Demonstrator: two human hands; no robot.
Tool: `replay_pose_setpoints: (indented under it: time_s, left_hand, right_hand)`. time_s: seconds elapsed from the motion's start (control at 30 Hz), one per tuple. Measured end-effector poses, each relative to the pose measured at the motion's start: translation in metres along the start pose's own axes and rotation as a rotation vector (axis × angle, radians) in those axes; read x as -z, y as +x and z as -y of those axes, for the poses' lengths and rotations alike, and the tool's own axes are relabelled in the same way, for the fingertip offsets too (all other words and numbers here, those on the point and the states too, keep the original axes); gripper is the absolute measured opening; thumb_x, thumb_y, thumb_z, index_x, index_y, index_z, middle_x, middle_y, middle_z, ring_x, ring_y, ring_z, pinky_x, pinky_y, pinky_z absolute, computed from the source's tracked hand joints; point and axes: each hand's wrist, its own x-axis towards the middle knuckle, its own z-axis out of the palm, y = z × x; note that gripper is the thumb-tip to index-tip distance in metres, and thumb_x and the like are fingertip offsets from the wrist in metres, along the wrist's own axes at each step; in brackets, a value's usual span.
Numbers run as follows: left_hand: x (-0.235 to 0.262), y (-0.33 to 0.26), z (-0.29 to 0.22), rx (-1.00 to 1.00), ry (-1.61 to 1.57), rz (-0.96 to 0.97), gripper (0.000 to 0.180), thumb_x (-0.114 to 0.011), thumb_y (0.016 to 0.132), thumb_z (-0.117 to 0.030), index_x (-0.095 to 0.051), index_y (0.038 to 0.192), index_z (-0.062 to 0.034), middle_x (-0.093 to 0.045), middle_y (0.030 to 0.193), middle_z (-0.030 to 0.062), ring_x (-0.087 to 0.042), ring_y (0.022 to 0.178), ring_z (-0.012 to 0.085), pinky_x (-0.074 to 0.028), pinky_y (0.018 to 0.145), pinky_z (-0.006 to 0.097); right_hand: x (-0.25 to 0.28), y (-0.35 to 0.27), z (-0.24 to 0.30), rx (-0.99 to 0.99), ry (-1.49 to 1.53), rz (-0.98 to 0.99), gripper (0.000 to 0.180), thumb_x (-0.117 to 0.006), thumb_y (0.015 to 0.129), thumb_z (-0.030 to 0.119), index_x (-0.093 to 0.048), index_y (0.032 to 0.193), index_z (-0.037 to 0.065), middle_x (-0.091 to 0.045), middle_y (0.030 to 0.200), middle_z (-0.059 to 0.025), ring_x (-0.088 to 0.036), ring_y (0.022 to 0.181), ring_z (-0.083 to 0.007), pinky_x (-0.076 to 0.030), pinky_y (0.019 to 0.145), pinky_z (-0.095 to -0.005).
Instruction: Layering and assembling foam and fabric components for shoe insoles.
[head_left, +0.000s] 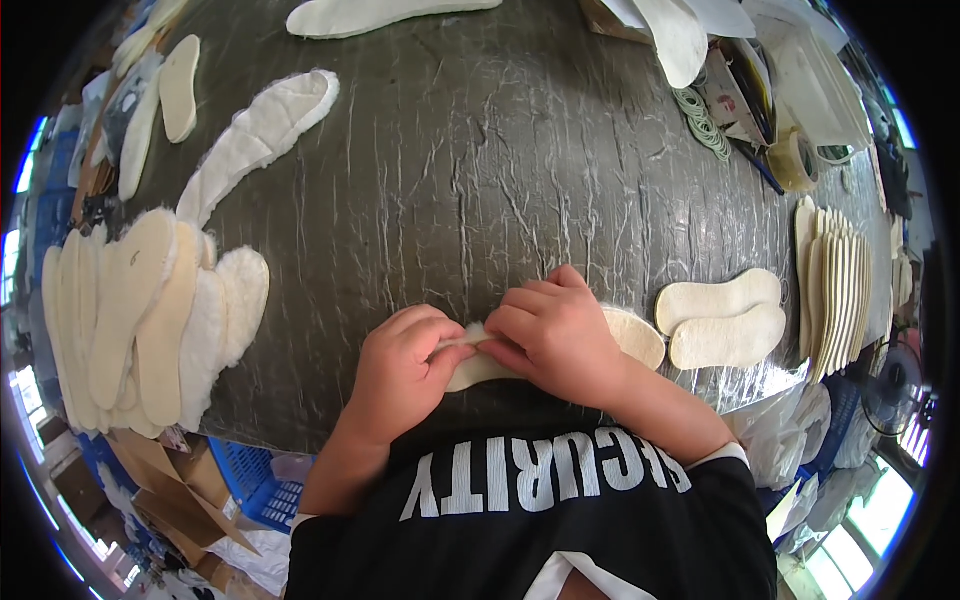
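Left hand (400, 360): pinched shut on the fluffy edge of the cream, foot-shaped felt insole (620, 338).
Right hand (550, 335): fingers pressed down on it — flat.
Tip: line up edges, press slowly — best guess.

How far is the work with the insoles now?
Apparently done: two insoles lie flat at the right. In hand: left hand and right hand press one insole at the table edge. Possibly left: the fleecy stack on the left.
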Motion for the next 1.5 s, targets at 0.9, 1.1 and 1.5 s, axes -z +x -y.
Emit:
replay_pose_setpoints:
  time_s: [0.9,1.1,1.5]
  left_hand:
    - [0.036,0.006,-0.023,-0.357,0.132,0.231,0.038,-0.083,0.066,-0.024,-0.068,0.097,-0.0063,-0.068,0.082,0.0054,-0.064,0.078,0.0226,-0.042,0.088,0.042]
    - [0.027,0.005,-0.020,-0.326,-0.031,0.299,0.029,-0.082,0.067,-0.018,-0.069,0.089,-0.0044,-0.067,0.078,0.0077,-0.063,0.072,0.0240,-0.045,0.081,0.038]
    - [0.015,-0.011,-0.003,-0.050,-0.223,0.344,0.017,-0.075,0.075,-0.012,-0.070,0.087,0.0001,-0.067,0.075,0.0085,-0.063,0.069,0.0199,-0.047,0.065,0.031]
  right_hand:
    - [0.038,-0.003,-0.027,-0.289,0.943,1.057,0.078,-0.066,0.078,0.010,-0.033,0.149,0.010,-0.056,0.128,-0.0153,-0.053,0.115,-0.0225,-0.039,0.101,-0.0352]
    - [0.038,-0.011,-0.032,-0.247,0.963,1.180,0.075,-0.064,0.081,0.016,-0.034,0.149,0.009,-0.058,0.126,-0.0152,-0.055,0.113,-0.0234,-0.040,0.099,-0.0354]
    - [0.042,-0.028,0.008,-0.003,0.257,0.587,0.035,-0.063,0.087,0.043,-0.064,0.089,0.008,-0.063,0.066,-0.0134,-0.064,0.067,-0.0362,-0.050,0.061,-0.0455]
